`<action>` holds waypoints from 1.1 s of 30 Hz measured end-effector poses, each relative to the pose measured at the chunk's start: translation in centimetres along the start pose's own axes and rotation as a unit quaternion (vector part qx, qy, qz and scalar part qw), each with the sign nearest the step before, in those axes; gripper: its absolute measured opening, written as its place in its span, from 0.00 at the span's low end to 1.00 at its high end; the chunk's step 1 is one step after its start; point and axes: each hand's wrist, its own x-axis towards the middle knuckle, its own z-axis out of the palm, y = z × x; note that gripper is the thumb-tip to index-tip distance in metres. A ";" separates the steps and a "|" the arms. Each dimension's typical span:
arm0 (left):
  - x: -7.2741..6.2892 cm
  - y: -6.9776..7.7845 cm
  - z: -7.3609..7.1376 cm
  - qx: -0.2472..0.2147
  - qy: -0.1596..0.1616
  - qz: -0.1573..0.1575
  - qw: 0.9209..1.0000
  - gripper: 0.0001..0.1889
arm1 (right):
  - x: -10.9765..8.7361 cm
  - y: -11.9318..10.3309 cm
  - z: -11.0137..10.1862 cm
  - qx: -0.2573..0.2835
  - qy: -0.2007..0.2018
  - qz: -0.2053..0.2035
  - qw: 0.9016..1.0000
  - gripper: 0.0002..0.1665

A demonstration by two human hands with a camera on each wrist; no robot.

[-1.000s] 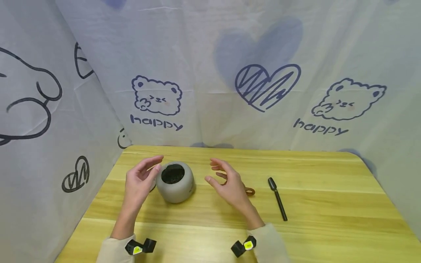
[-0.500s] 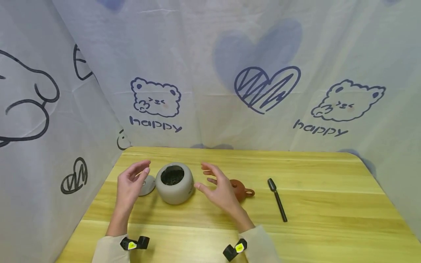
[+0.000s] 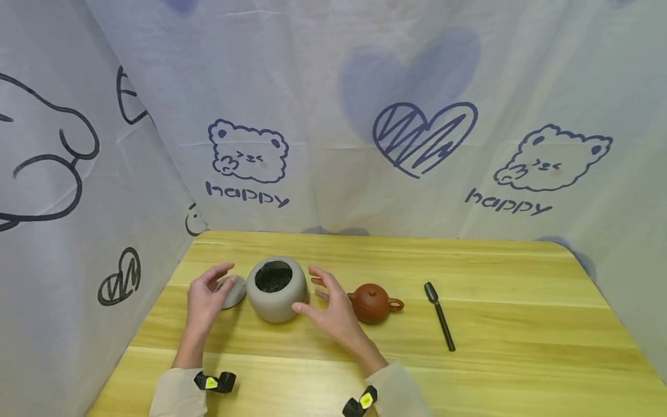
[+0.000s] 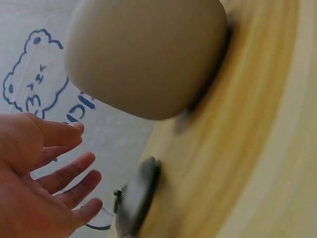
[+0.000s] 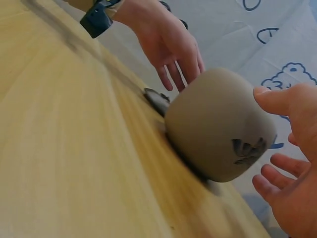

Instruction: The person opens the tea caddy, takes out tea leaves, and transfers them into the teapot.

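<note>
A rounded grey jar (image 3: pixel 276 298) stands uncovered, dark leafy bits (image 3: pixel 273 278) inside it. In the right wrist view a dark leaf mark shows on its side. My right hand (image 3: pixel 333 313) is at the jar's right side, fingers spread and bent slightly; the thumb overlaps the jar's edge in the head view. My left hand (image 3: pixel 208 295) hovers with relaxed fingers left of the jar, holding nothing. Just beyond the left thumb, the round grey lid (image 3: pixel 235 294) lies on the table, partly hidden by that hand.
A reddish-brown clay teapot (image 3: pixel 372 304) with its lid on sits right of my right hand. Further right lies a black scoop (image 3: pixel 440 317) with a long handle. Printed cloth (image 3: pixel 333 174) hangs behind the wooden table (image 3: pixel 521 324) and along its left side.
My right hand has moved left to the jar, uncovering the teapot. My left hand has drawn away leftward from the jar and lowered slightly, and the lid now shows.
</note>
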 end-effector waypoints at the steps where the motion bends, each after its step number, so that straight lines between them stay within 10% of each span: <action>1: 0.0 -0.3 0.0 0.010 -0.004 -0.003 1.000 0.18 | 0.0 0.0 0.2 0.000 -0.001 0.003 1.000 0.47; 15: 0.1 -2.2 -0.8 0.125 -0.002 -0.041 0.991 0.20 | -0.2 0.5 1.6 0.001 0.000 0.004 1.000 0.49; 33: 0.1 -3.3 -0.9 0.183 0.033 0.006 0.982 0.11 | 0.0 1.1 2.3 0.002 0.012 0.008 1.000 0.49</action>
